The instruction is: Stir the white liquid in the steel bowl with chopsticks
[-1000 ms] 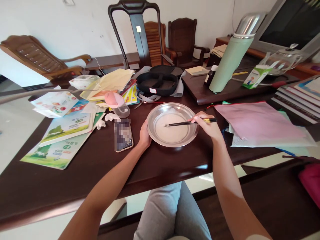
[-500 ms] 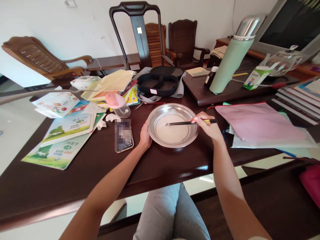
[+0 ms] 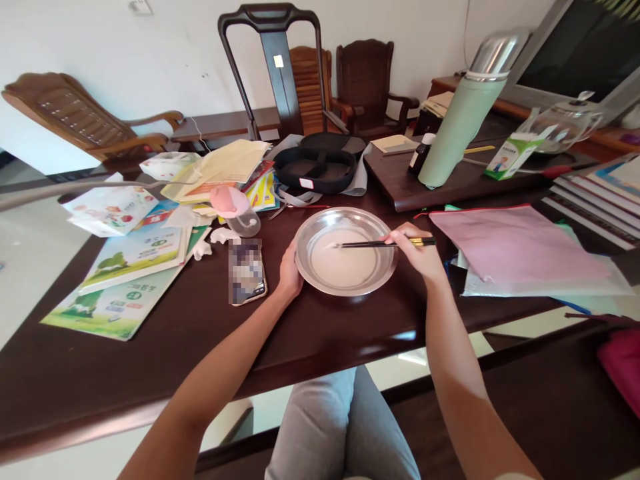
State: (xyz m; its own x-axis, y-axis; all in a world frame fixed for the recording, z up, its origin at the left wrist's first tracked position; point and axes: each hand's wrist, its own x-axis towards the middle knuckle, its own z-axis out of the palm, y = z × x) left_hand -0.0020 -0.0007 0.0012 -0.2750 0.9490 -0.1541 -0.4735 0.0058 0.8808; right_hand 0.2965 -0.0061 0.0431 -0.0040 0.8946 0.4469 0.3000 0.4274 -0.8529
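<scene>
A round steel bowl point(image 3: 311, 272) rests on the dark wooden table and holds a pale, milky liquid point(image 3: 345, 263). My left hand point(image 3: 291, 270) grips the bowl's left rim, its fingers partly hidden behind the side. With closed fingers, my right hand point(image 3: 414, 250) holds a pair of black chopsticks point(image 3: 367, 245) with gold-marked ends. The chopsticks reach over the right rim, and their tips dip into the liquid near its middle. A phone point(image 3: 249, 272) lies to the left of my left hand.
Left of the bowl are booklets point(image 3: 120, 293), crumpled tissues point(image 3: 203, 248) and a pink-lidded cup point(image 3: 235, 210). Behind it sits an open black case point(image 3: 316, 167). A pink zip pouch point(image 3: 520, 240) lies at right, below a green thermos point(image 3: 459, 127) and a glass teapot point(image 3: 565, 127).
The chopstick tips have shifted slightly right and up within the liquid. My left hand and the bowl stay practically in place.
</scene>
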